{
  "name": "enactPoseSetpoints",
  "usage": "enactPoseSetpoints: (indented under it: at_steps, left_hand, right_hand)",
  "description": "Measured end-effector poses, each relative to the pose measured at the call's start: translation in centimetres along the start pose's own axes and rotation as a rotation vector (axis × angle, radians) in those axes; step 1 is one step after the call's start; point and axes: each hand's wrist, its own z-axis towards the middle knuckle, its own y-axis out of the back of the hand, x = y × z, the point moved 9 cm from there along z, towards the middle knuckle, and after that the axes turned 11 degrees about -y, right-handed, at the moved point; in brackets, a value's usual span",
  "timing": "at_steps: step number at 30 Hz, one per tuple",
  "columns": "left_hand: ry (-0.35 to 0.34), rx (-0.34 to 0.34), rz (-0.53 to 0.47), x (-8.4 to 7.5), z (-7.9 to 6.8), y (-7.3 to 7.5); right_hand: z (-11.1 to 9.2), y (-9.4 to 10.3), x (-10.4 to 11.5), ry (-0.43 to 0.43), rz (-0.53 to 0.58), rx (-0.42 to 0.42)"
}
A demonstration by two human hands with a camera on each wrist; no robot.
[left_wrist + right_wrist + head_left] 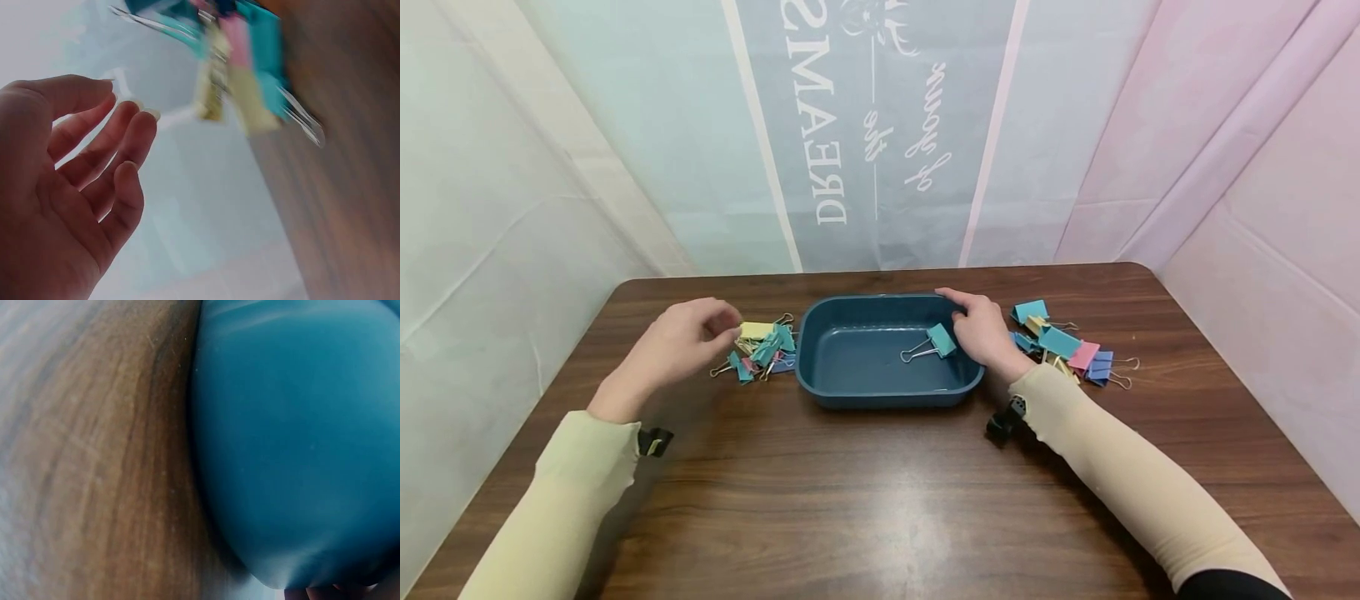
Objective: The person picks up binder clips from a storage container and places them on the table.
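Observation:
A teal binder clip (pixel 940 340) with its wire handles spread lies inside the blue plastic tray (pixel 887 398), toward its right end. My right hand (pixel 987 333) grips the tray's right rim, the index finger stretched along the far corner; its fingertips just show under the tray wall (pixel 300 450) in the right wrist view. To the left, my left hand (pixel 681 342) hovers beside a pile of mixed binder clips (pixel 765 348), fingers loosely bent. Nothing sits between that hand's (pixel 87 144) thumb and fingers in the left wrist view, where the clips (pixel 250 69) look blurred.
A second pile of coloured binder clips (pixel 1060 342) lies right of the tray, close by the right forearm. The brown wooden table (pixel 850 500) extends toward me. Behind it hangs a printed curtain (pixel 887 167), with pale fabric at both sides.

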Motion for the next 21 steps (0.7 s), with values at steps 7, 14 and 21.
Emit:
enactPoseSetpoints:
  at_steps: [7,14,21]
  left_hand:
    - [-0.096,-0.005,0.001,-5.5,3.1,-1.1]
    - [-0.287,-0.013,0.009,-11.5,5.7,-4.6]
    - [-0.309,0.207,0.009,-15.0,8.7,-10.0]
  right_hand:
    - [0.0,-0.1,0.0,0.002,-0.009,-0.004]
    - [0.0,-0.2,0.1,0.0,-0.017,-0.001]
    - [0.1,-0.1,0.1,0.0,-0.027,0.007]
